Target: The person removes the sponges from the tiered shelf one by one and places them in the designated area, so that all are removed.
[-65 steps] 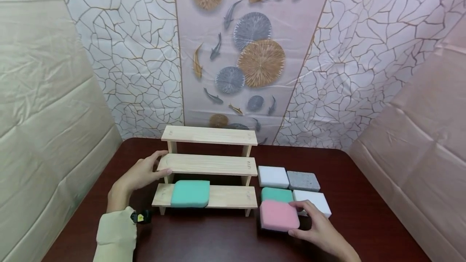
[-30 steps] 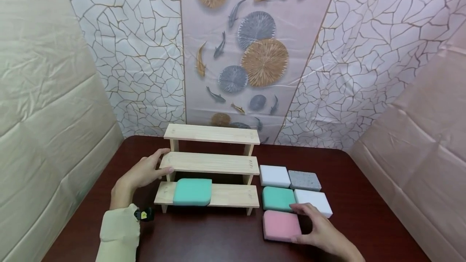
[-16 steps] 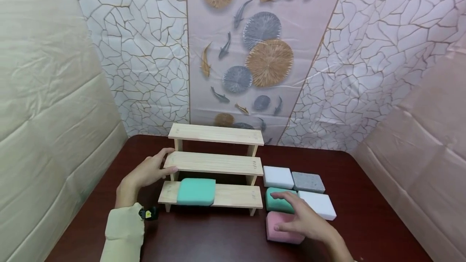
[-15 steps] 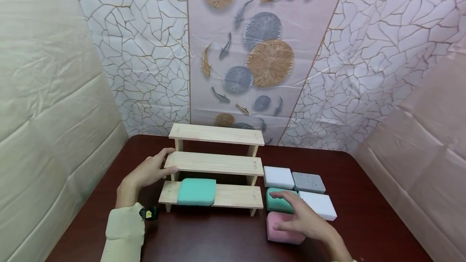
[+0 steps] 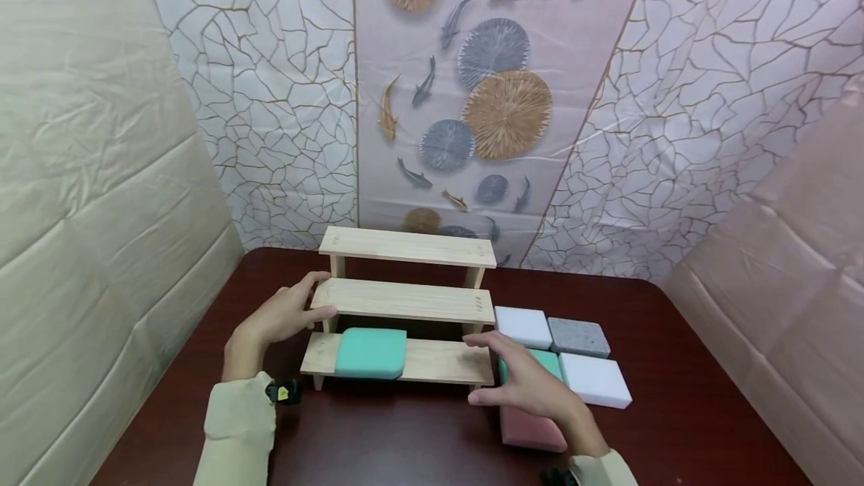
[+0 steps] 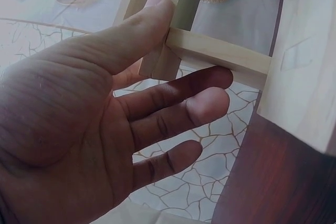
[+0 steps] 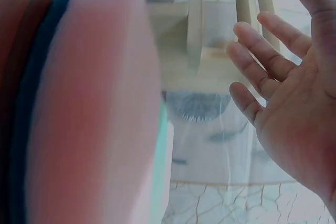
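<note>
A three-step wooden shelf stands on the table; a green sponge lies on its lowest board, left of centre. My left hand holds the middle board's left end between thumb and index finger. The other fingers are apart from the wood in the left wrist view. My right hand, fingers spread and holding nothing, hovers near the lowest board's right end. Below it lies a pink sponge, partly covered by the hand; its dark blue scrub layer shows in the right wrist view. Another green sponge is partly hidden behind the hand.
Right of the shelf, a white block, a grey block and a second white block lie close together on the dark red table. Fabric walls surround the table's back and sides.
My right hand set the pink sponge down in front of the green one, let go, and moved left toward the shelf. My left hand stayed on the board. The head view shifted slightly.
</note>
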A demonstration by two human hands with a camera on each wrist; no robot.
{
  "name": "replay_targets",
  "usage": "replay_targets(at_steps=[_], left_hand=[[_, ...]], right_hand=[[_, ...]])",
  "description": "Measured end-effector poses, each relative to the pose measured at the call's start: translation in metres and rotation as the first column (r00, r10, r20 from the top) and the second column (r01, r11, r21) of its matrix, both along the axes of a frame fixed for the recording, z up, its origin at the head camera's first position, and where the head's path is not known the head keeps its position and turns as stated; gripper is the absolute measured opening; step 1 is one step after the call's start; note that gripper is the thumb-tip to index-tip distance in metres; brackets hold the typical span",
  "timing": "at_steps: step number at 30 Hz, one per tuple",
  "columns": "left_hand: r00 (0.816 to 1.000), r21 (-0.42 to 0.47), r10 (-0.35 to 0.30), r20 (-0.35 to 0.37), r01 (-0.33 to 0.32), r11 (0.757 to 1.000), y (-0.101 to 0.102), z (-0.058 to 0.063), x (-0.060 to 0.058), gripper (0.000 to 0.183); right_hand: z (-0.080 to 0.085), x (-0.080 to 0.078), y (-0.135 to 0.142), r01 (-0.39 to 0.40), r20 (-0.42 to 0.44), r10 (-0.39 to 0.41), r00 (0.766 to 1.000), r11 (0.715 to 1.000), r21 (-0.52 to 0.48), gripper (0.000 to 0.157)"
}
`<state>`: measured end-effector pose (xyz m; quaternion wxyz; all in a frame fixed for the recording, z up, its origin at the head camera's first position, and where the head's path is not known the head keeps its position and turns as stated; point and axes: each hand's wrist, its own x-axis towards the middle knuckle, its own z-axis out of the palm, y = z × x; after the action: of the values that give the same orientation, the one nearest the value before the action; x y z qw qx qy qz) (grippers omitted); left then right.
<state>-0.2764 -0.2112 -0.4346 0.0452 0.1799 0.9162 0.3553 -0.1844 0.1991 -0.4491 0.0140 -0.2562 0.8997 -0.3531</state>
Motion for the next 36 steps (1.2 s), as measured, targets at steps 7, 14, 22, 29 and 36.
replay_targets(at_steps=[7, 14, 22, 29, 36], left_hand=[[1.0, 0.008, 0.004, 0.001, -0.004, 1.0, -0.004, 0.002, -0.001, 0.07], [1.0, 0.012, 0.003, -0.004, -0.003, 1.0, -0.003, 0.003, -0.005, 0.068], [1.0, 0.021, 0.01, 0.028, -0.011, 1.0, 0.005, -0.004, -0.003, 0.069], [0.999, 0.01, 0.03, 0.04, -0.03, 1.0, 0.007, -0.003, 0.001, 0.069], [0.999, 0.0, 0.045, 0.026, -0.045, 0.999, 0.001, -0.001, 0.0, 0.067]], right_hand=[[0.007, -0.014, -0.028, -0.065, -0.047, 0.065, 0.997, 0.998, 0.004, 0.077], [0.005, -0.03, -0.063, -0.118, -0.058, 0.117, 0.991, 0.993, -0.008, 0.074], [-0.006, -0.038, -0.103, -0.166, -0.017, 0.166, 0.986, 0.986, 0.012, 0.081], [-0.013, -0.038, -0.116, -0.155, 0.007, 0.155, 0.988, 0.988, 0.016, 0.076], [-0.012, -0.041, -0.116, -0.147, -0.048, 0.147, 0.988, 0.989, 0.013, 0.07]])
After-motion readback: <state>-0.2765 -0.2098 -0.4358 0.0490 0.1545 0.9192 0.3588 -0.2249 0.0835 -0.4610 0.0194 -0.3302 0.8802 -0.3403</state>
